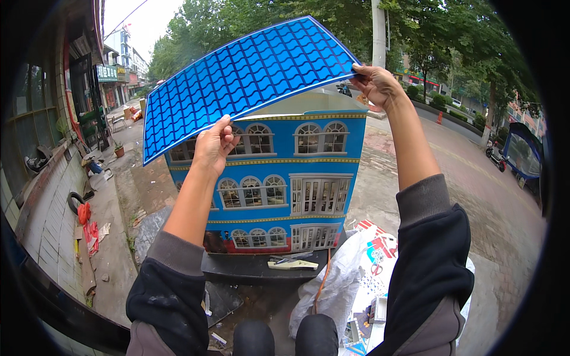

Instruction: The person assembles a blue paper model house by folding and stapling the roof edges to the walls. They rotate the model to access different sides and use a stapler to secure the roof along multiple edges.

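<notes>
A blue roof panel (249, 71) with a printed tile pattern is tilted over a blue toy house (279, 160). My left hand (214, 142) is closed on the panel's near edge, thumb on top. At its right corner my right hand (377, 86) pinches the panel between thumb and fingers. The house stands upright, its walls printed with arched windows, yellow bands and a red base strip. Between the panel's raised right side and the house top a gap shows a pale inside. A black stand (237, 266) carries the house, with a cream-handled tool (292, 264) lying at its front edge.
White plastic sheeting (332, 273) lies right of the stand, beside printed cut sheets (386, 243) and red-handled scissors (376, 270). My knees are below. A wall (44, 219) runs along the left; a tire (75, 202) and red bags lie near it. A covered vehicle (522, 154) stands far right.
</notes>
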Demonstrator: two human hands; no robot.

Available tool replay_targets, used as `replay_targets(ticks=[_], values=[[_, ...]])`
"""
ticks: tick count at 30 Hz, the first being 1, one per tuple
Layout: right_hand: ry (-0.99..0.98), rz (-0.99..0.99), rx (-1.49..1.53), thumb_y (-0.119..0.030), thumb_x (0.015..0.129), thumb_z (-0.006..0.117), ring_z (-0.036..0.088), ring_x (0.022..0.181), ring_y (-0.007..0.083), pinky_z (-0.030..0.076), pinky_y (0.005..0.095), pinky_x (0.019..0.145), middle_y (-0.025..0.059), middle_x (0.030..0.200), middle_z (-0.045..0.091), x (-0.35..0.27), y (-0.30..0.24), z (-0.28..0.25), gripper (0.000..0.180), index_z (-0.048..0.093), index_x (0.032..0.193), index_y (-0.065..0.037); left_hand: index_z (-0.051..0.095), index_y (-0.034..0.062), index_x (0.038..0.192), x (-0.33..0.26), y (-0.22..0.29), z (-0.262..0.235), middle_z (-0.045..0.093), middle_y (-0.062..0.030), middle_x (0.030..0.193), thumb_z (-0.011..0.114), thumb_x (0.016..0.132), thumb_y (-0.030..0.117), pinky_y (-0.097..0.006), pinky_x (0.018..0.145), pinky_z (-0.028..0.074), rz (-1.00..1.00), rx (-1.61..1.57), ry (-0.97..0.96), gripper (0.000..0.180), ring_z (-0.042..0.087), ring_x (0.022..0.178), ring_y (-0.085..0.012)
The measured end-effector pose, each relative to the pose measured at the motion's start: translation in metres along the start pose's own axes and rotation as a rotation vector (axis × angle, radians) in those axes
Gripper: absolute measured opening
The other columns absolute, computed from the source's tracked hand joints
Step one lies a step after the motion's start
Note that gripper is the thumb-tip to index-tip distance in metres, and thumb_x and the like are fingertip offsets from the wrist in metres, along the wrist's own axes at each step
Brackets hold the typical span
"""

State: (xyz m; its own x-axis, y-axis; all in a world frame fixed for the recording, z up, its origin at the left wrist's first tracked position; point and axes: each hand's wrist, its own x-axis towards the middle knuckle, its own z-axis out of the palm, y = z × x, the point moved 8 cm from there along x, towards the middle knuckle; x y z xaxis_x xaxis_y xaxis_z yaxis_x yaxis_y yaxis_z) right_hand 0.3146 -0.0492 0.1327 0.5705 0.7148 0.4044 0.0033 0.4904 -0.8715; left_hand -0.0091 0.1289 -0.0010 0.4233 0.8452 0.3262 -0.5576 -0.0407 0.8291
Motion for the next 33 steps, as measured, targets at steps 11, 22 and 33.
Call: replay_targets(ticks=[11,22,33], values=[[-0.147,-0.341,0.313,-0.005,0.09,0.062,0.066,0.094,0.0162,0.054,0.0285,0.089,0.0088,0.103,0.067,-0.065,0.026,-0.021,0.023,0.06,0.113,-0.001,0.056,0.0155,0.065,-0.012,0.007,0.008,0.052,0.0079,0.058,0.065,0.091,0.029,-0.029,0.083,0.05,0.031,0.066,-0.083,0.031,0.049,0.055,-0.0035],[-0.467,-0.395,0.255,-0.011,0.091,0.062,0.065,0.099,0.0145,0.046,0.0379,0.098,0.0042,0.104,0.069,-0.057,-0.006,0.006,0.021,0.064,0.111,-0.009,0.055,0.0107,0.066,0.002,-0.008,0.006,0.047,0.0037,0.059,0.061,0.094,0.028,-0.029,0.078,0.054,0.152,-0.145,-0.163,0.034,0.048,0.056,-0.0071],[-0.38,-0.363,0.036,-0.02,0.085,0.071,0.054,0.109,0.011,0.033,0.0305,0.097,0.0005,0.108,0.068,-0.061,0.005,-0.015,0.025,0.069,0.109,-0.014,0.056,0.0118,0.068,0.007,-0.016,0.006,0.049,0.004,0.059,0.058,0.096,0.027,-0.03,0.077,0.052,0.189,-0.184,-0.182,0.032,0.048,0.055,-0.007]])
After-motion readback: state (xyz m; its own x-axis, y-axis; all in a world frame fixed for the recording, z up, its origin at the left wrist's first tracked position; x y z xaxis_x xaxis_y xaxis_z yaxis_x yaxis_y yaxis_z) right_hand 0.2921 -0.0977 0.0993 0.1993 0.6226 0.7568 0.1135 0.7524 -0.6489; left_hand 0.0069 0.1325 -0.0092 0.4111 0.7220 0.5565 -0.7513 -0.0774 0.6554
